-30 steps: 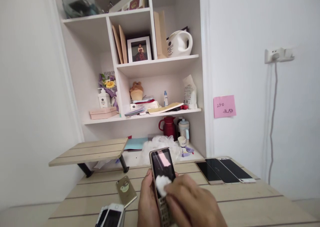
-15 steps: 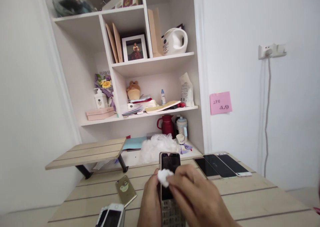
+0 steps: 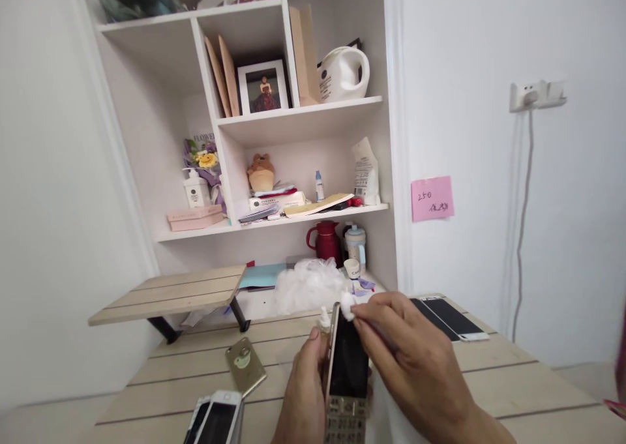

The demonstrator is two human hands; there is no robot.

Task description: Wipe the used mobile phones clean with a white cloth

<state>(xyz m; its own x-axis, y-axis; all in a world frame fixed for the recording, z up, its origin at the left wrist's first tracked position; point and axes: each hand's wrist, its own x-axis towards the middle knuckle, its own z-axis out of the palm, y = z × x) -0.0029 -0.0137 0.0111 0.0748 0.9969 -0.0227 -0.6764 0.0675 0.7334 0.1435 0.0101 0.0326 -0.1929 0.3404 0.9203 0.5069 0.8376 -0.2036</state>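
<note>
shelf unit (image 3: 303, 126): one, standing at the far side, past the table.
table (image 3: 508, 385): one, slatted, across the near part of the scene, under both hands.
stand (image 3: 171, 294): one, raised on dark legs at the far left of the table.
right hand (image 3: 420, 359): moved up and away, from the lower half of the screen to its top edge; thumb and fingertips pinch the wad. this hand now blocks one of three dark phones.
left hand (image 3: 303, 392): grips the button phone from the left, thumb along its edge, the other fingers mostly hidden behind it.
dark phones (image 3: 457, 317): two can be seen, side by side, flat at the far right of the table.
stacked phones (image 3: 218, 424): at least two, overlapping at the near left, a white one on top.
gold phone (image 3: 246, 366): one, back up, just beyond the stack.
button phone (image 3: 348, 362): one, held tilted above the middle of the table, shifted right, screen and keys toward the camera.
pump bottle (image 3: 325, 318): one, now uncovered just left of the button phone's top; only its upper part shows.
cotton wad (image 3: 347, 306): one, at the screen's top edge; the work seems to have reached the rim there. whether it presses or only hovers, i cannot tell.
</note>
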